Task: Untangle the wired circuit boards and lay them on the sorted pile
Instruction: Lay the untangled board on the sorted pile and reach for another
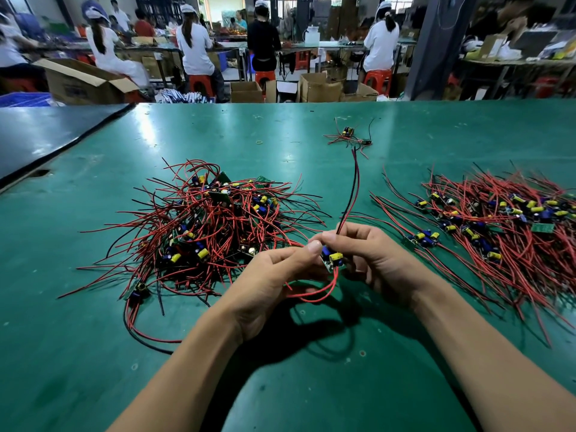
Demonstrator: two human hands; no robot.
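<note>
Green-backed circuit board (333, 260) pinched between left hand (274, 275), right hand (367, 257) fingers.

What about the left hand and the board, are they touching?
Touching. In the head view the left hand pinches the board, thumb tip against its blue capacitor.

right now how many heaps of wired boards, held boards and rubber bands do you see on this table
heaps of wired boards: 3, the tangled pile, the sorted pile, a small far bunch
held board: 1
rubber band: 1
total: 5
</note>
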